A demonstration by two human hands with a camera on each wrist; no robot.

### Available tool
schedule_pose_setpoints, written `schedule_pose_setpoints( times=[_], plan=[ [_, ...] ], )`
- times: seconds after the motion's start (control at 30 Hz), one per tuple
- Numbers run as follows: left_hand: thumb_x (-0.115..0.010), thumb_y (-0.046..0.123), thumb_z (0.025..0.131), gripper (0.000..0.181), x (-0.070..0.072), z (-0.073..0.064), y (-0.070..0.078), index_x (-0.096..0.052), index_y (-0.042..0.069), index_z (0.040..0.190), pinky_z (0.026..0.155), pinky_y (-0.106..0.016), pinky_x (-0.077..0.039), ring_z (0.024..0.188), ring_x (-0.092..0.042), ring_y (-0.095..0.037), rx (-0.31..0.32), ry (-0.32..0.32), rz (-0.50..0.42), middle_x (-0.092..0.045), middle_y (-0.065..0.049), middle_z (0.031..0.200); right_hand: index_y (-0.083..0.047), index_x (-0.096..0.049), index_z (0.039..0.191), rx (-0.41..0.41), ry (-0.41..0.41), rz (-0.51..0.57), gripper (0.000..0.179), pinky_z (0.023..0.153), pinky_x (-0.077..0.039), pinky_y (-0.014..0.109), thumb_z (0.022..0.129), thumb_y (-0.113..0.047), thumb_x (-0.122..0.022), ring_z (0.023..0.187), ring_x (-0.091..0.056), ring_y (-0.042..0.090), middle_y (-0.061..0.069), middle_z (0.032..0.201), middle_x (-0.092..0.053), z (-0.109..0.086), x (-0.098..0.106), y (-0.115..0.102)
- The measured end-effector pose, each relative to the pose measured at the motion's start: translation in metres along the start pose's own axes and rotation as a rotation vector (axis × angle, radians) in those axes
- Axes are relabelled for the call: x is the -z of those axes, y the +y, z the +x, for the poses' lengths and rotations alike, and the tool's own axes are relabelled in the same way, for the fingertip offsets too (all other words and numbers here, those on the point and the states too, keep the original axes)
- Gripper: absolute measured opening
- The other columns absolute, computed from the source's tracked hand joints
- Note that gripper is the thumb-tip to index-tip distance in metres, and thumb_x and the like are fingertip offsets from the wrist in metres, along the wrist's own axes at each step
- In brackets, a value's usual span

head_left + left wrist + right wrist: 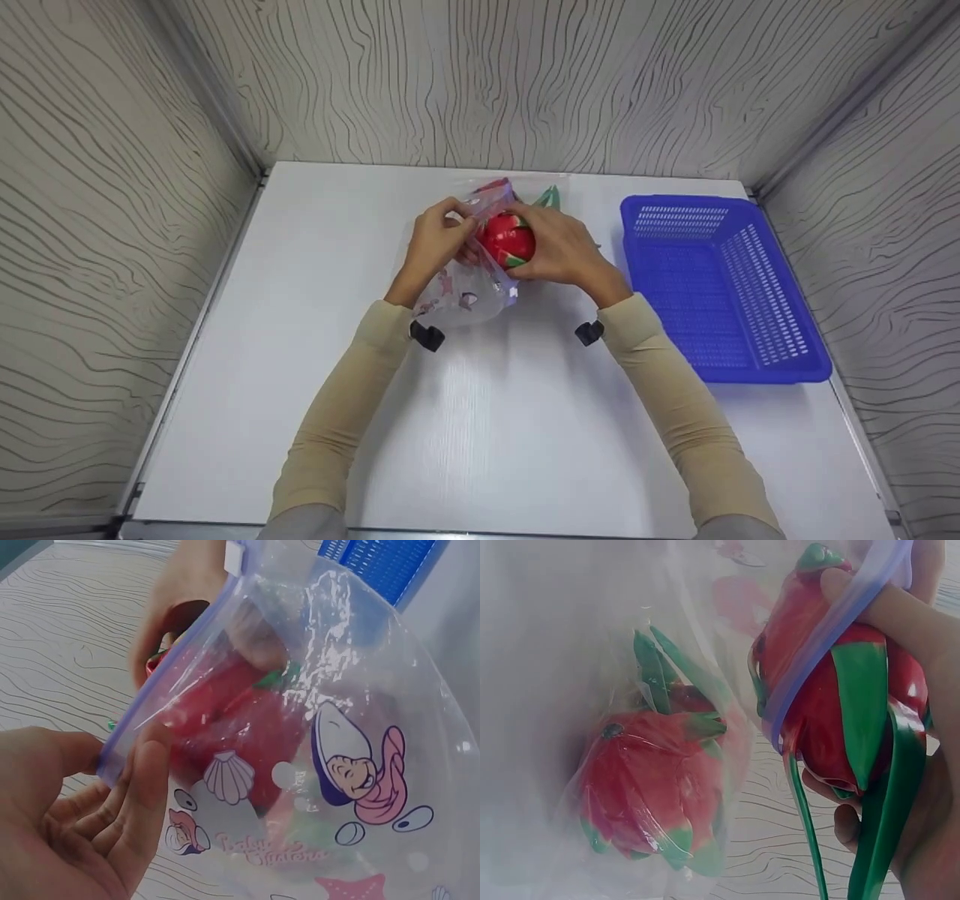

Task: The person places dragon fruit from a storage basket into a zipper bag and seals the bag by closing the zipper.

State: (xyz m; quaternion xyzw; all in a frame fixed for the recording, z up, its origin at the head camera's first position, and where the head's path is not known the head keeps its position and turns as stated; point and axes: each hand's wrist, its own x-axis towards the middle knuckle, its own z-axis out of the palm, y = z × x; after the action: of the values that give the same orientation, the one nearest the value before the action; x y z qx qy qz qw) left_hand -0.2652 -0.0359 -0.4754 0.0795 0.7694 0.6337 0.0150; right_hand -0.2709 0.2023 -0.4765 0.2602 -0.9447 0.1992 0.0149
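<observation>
My left hand [435, 244] pinches the purple zip edge of a clear plastic bag [469, 300] between thumb and fingers. Printed on the bag are cartoon figures and shells, and a white slider [235, 558] sits on its zip. In my right hand [559, 244] is a red dragon fruit [508, 238] with green leaf tips, gripped right at the bag's mouth. The zip edge crosses in front of this fruit in the right wrist view, so part of it lies inside the mouth. Another dragon fruit [652, 780] shows through the plastic, inside the bag.
A blue perforated basket [682, 300] stands on the right of the white table [465, 450]. Wood-grain panels [480, 82] enclose the table at the back and both sides. A small black device [427, 335] is strapped at each wrist.
</observation>
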Motion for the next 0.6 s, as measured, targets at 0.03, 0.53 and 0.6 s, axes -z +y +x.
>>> schedule_pose_setpoints(
  times=[0.03, 0.53, 0.6],
  plan=[
    [-0.064, 0.013, 0.102, 0.011, -0.0004, -0.0001, 0.0001, -0.067, 0.004, 0.107, 0.052, -0.032, -0.063, 0.05, -0.069, -0.016, 0.001, -0.001, -0.004, -0.073, -0.01, 0.069, -0.023, -0.042, 0.16, 0.003, -0.005, -0.008, 0.1, 0.113, -0.054, 0.055, 0.076, -0.05, -0.09, 0.138, -0.058, 0.029, 0.006, 0.151, -0.059, -0.0003, -0.0006, -0.0004],
    [-0.064, 0.013, 0.101, 0.013, -0.0045, -0.0011, 0.0015, -0.068, 0.002, 0.108, 0.05, -0.029, -0.061, 0.048, -0.067, -0.013, -0.013, -0.013, -0.002, -0.071, -0.006, 0.065, -0.024, -0.045, 0.16, 0.045, -0.01, -0.185, 0.097, 0.113, -0.052, 0.056, 0.078, -0.052, -0.09, 0.135, -0.059, 0.034, 0.011, 0.148, -0.06, -0.0007, -0.0067, -0.0078],
    [-0.065, 0.013, 0.101, 0.013, -0.0052, -0.0016, 0.0007, -0.068, 0.002, 0.108, 0.05, -0.029, -0.061, 0.049, -0.067, -0.013, -0.013, -0.015, -0.002, -0.071, -0.008, 0.066, -0.025, -0.045, 0.16, 0.046, -0.005, -0.196, 0.097, 0.112, -0.053, 0.056, 0.078, -0.051, -0.09, 0.133, -0.058, 0.034, 0.012, 0.147, -0.061, -0.0011, -0.0072, -0.009]
  ],
)
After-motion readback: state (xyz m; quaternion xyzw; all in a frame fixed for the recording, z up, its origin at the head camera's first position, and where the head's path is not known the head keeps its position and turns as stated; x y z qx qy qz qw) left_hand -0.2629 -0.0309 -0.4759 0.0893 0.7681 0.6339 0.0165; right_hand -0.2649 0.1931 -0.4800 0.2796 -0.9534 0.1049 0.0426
